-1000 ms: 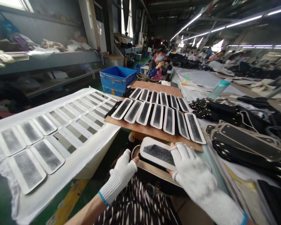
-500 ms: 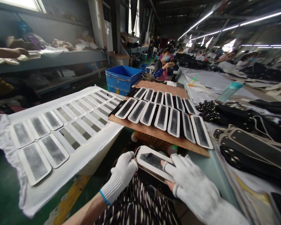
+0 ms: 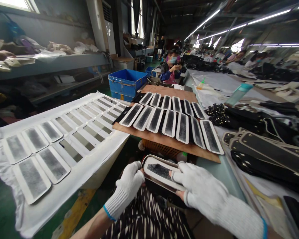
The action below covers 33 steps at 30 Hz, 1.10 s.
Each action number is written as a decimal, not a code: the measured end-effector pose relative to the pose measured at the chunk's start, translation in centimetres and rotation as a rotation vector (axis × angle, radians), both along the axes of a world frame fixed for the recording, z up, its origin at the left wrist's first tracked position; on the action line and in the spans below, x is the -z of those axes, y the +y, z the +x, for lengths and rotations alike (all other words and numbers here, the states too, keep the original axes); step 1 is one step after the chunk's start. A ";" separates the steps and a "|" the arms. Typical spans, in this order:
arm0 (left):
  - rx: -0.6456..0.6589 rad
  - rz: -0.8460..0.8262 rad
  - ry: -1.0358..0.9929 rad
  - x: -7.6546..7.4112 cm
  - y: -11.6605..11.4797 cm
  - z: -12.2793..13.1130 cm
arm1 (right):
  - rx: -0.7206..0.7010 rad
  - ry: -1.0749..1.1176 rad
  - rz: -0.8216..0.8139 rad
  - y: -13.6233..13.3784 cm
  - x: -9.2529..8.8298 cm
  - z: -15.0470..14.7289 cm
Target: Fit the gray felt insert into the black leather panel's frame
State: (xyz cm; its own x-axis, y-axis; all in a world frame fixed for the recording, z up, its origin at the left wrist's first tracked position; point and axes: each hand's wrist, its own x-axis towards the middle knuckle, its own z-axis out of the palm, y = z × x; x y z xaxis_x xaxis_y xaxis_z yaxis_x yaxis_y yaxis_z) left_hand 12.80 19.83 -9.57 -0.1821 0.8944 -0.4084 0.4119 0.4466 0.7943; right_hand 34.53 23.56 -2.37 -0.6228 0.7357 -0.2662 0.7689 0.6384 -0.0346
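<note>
A rounded oblong panel point(image 3: 151, 163) with a white border and dark grey middle lies in the mouth of a dark bag body point(image 3: 153, 186) above my lap. My left hand point(image 3: 130, 181), in a white fingerless-tipped glove, is closed round the left end of the bag body. Across the right part of the panel lies my gloved right hand point(image 3: 201, 186), fingertips pressing on its top and thumb at the near rim, closed on panel and rim together. The bag's underside and my left fingertips are hidden.
More such panels point(image 3: 212, 136) lie in rows on a brown board point(image 3: 164, 142) ahead. Others rest on a white-covered table point(image 3: 84, 169) at left. Beyond stands a blue bin point(image 3: 126, 83), near a seated co-worker point(image 3: 170, 71). Dark bag pieces point(image 3: 271, 149) are stacked at right.
The panel has sunk lower into the bag body, so more of the far rim shows around it. Both hands keep their hold. My view has shifted slightly.
</note>
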 end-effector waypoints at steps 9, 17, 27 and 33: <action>0.023 -0.118 0.115 -2.2 0.3 0.1 | -0.106 -0.039 0.038 1.3 1.0 0.3; -0.056 -0.101 0.105 -1.7 0.1 0.3 | -0.041 0.113 0.089 0.6 3.0 -0.5; -0.129 -0.093 0.107 -1.2 -0.2 0.4 | -0.135 0.433 0.363 -0.2 6.3 -1.2; -0.171 -0.090 0.123 -0.1 -0.5 0.1 | -0.301 0.465 0.178 0.8 6.8 -2.8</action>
